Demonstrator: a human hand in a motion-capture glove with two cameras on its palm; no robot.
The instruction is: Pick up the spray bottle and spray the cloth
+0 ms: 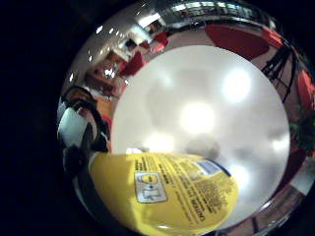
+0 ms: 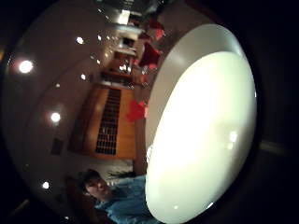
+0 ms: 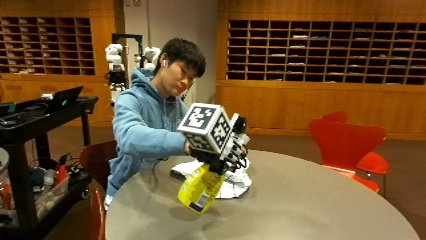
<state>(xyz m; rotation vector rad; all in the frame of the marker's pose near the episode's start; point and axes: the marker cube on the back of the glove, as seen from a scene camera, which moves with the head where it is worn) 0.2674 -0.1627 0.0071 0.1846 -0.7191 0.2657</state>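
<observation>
My fingers are wrapped round the neck of the spray bottle [image 3: 200,189], and my gloved right hand [image 3: 216,159] has it lifted clear of the tabletop [image 3: 299,210], yellow body hanging down and tilted away from me. From the little-finger side of my palm the bottle's labelled belly [image 1: 167,194] fills the near edge, right up against the palm, with the pale round tabletop spread out beyond it. The thumb side shows only the tabletop's bright surface [image 2: 205,135], no bottle there. The white cloth [image 3: 229,182] lies crumpled on the tabletop just behind the bottle, near my chest. I can't make out whether a finger sits on the trigger; the nozzle is hidden behind my hand. The bottle looks like smooth, stiff plastic, likely slick on the label, so the neck under the trigger head is the right place to hold it, where the shoulder stops it sliding through. If it's part full, liquid will slosh and shift the weight as I tip it. Next, I reckon, is turning the nozzle toward the cloth, which is soft and light and may shift under the spray.
</observation>
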